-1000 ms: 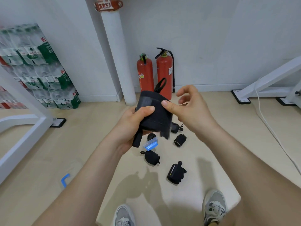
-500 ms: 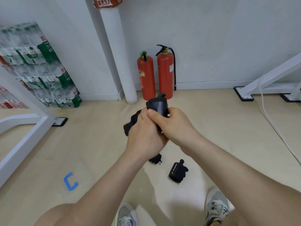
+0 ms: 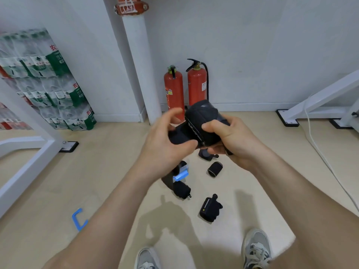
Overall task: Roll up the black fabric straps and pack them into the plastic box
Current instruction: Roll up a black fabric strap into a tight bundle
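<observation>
Strap rolling: black strap [image 3: 200, 118] held mid-air above floor [image 3: 116, 171].
Roll sits in right grip [image 3: 231, 136], fingers curled round it; left grip [image 3: 165, 146] thumb pins loose tail, fingers lifted. Rolled straps [image 3: 210, 209] lie on floor below.

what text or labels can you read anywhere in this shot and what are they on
"农", red, on the water bottle packs; the rest of their labels is blurred.
fire extinguishers: label print too small to read.
rolled strap on the floor: pale brand print, too blurred to read.
red pipe clamp: white marks, unreadable.
</observation>
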Demonstrator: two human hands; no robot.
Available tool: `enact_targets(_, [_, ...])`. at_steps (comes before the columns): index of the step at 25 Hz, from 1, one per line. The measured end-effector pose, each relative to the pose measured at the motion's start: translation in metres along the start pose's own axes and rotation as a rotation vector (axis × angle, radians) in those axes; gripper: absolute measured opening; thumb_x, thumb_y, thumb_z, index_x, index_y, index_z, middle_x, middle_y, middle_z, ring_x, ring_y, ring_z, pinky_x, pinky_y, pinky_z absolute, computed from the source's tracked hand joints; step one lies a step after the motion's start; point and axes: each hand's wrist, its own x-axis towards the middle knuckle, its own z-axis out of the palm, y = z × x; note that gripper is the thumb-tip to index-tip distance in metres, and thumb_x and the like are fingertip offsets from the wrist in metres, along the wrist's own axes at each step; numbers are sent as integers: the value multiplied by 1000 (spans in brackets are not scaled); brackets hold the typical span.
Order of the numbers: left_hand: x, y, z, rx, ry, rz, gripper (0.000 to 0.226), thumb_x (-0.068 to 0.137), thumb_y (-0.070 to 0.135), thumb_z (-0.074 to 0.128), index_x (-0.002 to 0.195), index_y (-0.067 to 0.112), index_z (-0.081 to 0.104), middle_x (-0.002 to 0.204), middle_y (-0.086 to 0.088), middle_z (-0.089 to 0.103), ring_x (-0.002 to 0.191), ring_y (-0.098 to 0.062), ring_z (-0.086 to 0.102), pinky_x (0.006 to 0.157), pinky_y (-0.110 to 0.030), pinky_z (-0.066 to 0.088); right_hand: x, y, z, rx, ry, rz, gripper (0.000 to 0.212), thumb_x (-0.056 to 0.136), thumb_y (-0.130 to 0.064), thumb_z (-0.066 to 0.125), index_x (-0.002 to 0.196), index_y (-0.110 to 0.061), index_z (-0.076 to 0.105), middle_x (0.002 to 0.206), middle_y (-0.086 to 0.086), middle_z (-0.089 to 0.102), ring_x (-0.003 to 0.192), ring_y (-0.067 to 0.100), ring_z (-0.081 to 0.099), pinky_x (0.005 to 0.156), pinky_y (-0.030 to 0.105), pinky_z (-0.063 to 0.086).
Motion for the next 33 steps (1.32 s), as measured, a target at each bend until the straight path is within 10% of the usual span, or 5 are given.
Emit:
enact_targets(5, [3,-12,-9,133,-276,-68,121,63,27,88,148,51,5,137,12,43,124,-7,49,99,-28,47,1,-1,-10,-32,-79,18,9,90,-10,60,95,-16,65,71,2,64,55,16,63,40,18,34])
enact_targets(16, [-7,1,3,1232,-53,78,46,85,13,49,126,31,55,129,5,55,118,-23,47,91,-36,33,12,12,-5,-534,117,-185,34,80,-20,70,112,-26,59,90,-3,66,78,19,64,64,36,59])
enact_targets(21, [-4,-8,-29,935,-26,65,24,96,25,56,114,39,66,93,14,63,100,-17,59,78,-30,38,13,4,-28,-529,145,-129,39,80,-15,70,115,-29,59,96,0,67,88,29,68,71,45,62])
enact_targets(28, [10,-62,-25,249,-249,-83,86,96,7,58,136,70,16,149,7,40,118,-9,58,98,-30,48,12,-4,-36,-17,-73,-24,29,90,-6,64,114,-21,67,81,1,63,59,15,57,55,28,52])
enact_targets(33, [13,-49,-9,257,22,343,93,75,27,83,142,60,27,137,14,36,111,-5,48,93,-12,40,9,-5,-40,71,-248,95,21,87,-10,60,106,-16,63,67,-2,58,53,12,52,45,21,42])
